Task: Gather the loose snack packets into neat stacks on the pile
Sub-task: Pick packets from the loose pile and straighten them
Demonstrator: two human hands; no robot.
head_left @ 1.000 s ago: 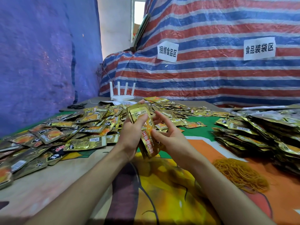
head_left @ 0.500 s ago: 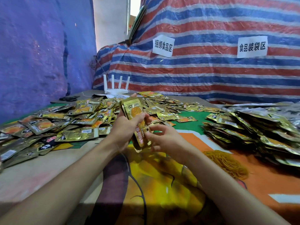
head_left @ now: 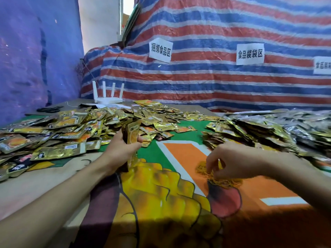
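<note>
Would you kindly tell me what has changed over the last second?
The right hand let go of the packet stack and moved right, down to the rubber bands, which it now pinches. The left hand still grips the stack upright. The loose packets and the pile at right lie as before.

The snack packets [head_left: 59, 129] across the middle are glossy, crinkled gold foil. The striped tarp [head_left: 215, 83], upper right, is creased woven plastic bearing matt white paper labels [head_left: 160, 51]. The router [head_left: 108, 99] is smooth white plastic. The rubber bands [head_left: 223, 181] look matt.
</note>
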